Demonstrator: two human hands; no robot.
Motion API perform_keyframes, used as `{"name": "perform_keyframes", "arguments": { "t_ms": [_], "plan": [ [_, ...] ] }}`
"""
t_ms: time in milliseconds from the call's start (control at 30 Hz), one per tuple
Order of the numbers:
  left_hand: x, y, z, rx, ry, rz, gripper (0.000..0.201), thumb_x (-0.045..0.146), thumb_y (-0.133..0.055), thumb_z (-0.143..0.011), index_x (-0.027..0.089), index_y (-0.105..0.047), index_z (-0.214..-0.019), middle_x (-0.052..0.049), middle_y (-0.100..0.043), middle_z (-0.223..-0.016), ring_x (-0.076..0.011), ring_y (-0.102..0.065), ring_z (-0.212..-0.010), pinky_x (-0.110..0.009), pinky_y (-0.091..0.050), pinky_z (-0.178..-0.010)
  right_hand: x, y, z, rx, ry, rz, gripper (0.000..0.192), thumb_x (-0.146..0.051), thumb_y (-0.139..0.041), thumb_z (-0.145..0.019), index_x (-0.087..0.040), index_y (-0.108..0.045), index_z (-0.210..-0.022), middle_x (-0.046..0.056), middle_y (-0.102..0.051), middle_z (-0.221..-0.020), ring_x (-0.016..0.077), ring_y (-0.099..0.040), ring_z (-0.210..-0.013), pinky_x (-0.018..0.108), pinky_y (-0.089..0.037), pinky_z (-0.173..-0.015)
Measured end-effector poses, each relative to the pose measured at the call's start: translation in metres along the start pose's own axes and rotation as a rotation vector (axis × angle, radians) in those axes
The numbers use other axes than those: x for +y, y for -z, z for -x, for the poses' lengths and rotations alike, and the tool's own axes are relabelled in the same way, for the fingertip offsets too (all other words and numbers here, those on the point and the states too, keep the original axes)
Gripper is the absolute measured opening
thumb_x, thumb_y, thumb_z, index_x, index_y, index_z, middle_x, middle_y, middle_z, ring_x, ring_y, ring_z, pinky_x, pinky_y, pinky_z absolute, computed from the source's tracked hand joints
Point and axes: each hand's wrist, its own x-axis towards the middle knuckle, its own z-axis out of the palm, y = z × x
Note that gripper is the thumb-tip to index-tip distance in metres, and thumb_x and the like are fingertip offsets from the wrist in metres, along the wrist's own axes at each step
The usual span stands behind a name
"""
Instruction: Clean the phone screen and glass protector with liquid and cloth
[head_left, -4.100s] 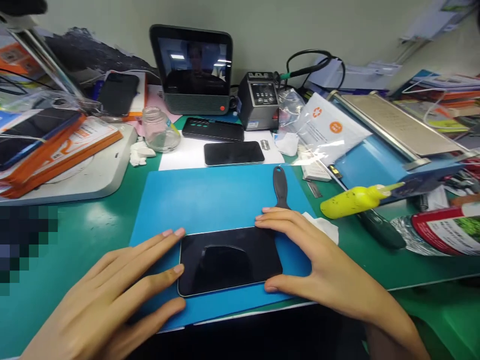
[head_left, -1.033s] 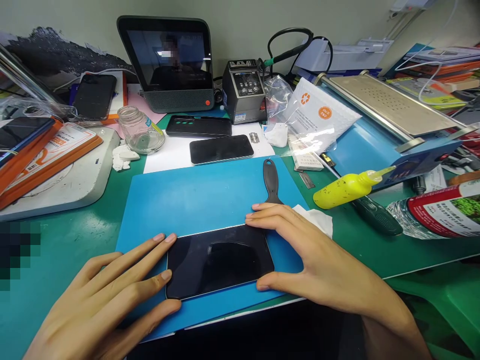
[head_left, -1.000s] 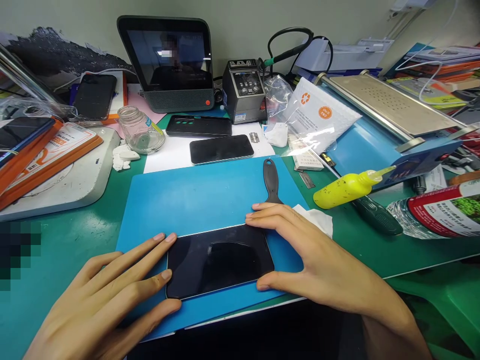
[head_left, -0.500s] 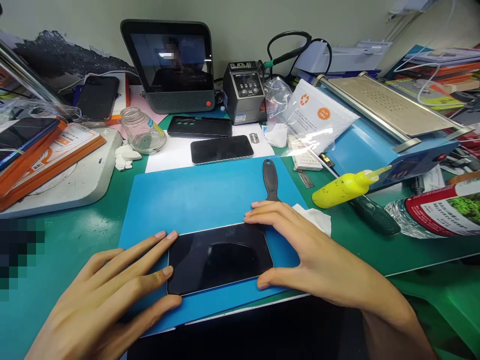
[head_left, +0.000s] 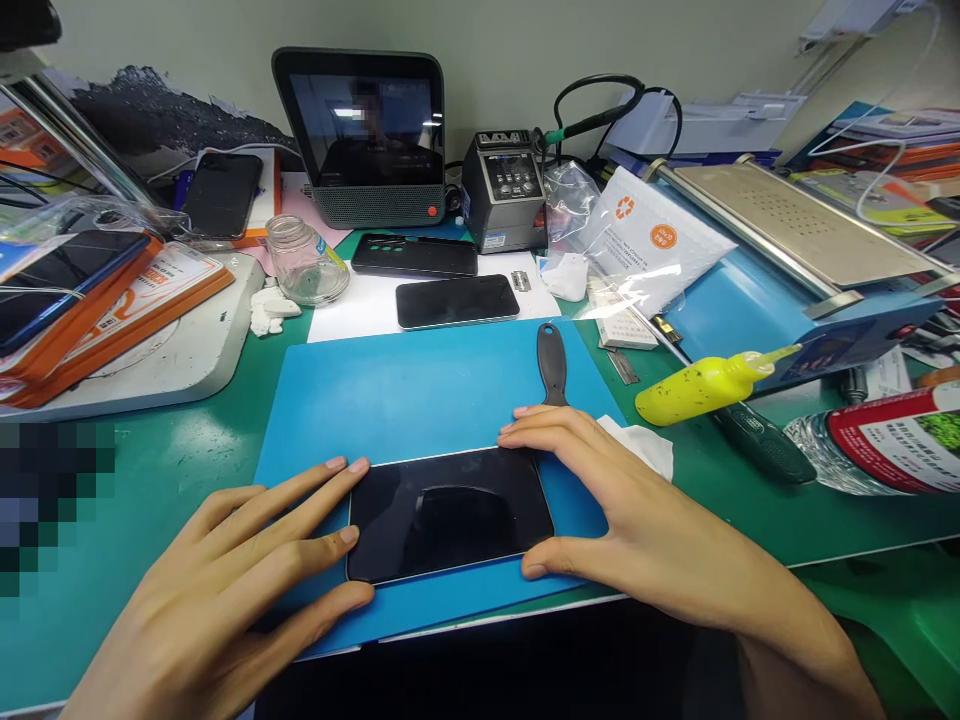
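Almost nothing has moved, both hands stay | phone (head_left: 448, 513) flat on blue mat (head_left: 420, 390), lower centre | left hand (head_left: 225, 590), right hand (head_left: 637, 530) open, fingertips bracketing its short ends | thin, stiff, slippery glass, fragile: take by edges.

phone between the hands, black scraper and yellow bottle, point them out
phone (head_left: 450, 515), head view, middle of its dark screen
black scraper (head_left: 551, 360), head view, on its handle
yellow bottle (head_left: 694, 388), head view, on its body

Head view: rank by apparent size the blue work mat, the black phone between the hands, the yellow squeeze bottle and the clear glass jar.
1. Blue work mat
2. Black phone, though nearest the camera
3. Yellow squeeze bottle
4. Clear glass jar, farther off, so unsure against the bottle
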Motion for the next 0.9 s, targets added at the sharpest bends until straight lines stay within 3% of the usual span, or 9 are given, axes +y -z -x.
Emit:
{"name": "perform_keyframes", "arguments": {
  "t_ms": [567,900],
  "plan": [
    [0.000,-0.001,0.000,0.022,0.002,0.013,0.022,0.043,-0.071,-0.104,0.029,-0.067,-0.121,-0.002,-0.059,-0.163,-0.0271,-0.063,-0.140,-0.044,-0.050,-0.099,-0.010,0.004,-0.001,-0.014,-0.030,0.012,0.071,-0.059,-0.085,-0.086,-0.037,-0.054,-0.145,0.001,-0.051,-0.159,0.0272,-0.045,-0.152,0.038,-0.043,-0.122],
    [0.001,-0.001,-0.002,0.038,0.008,0.047,0.019,0.042,-0.069,-0.105,0.030,-0.067,-0.120,-0.005,-0.061,-0.161,-0.0301,-0.066,-0.139,-0.046,-0.053,-0.094,-0.013,0.003,0.000,-0.005,-0.046,0.014,0.070,-0.059,-0.083,-0.088,-0.037,-0.055,-0.148,0.005,-0.048,-0.163,0.0333,-0.046,-0.154,0.048,-0.044,-0.124]
  ]
}}
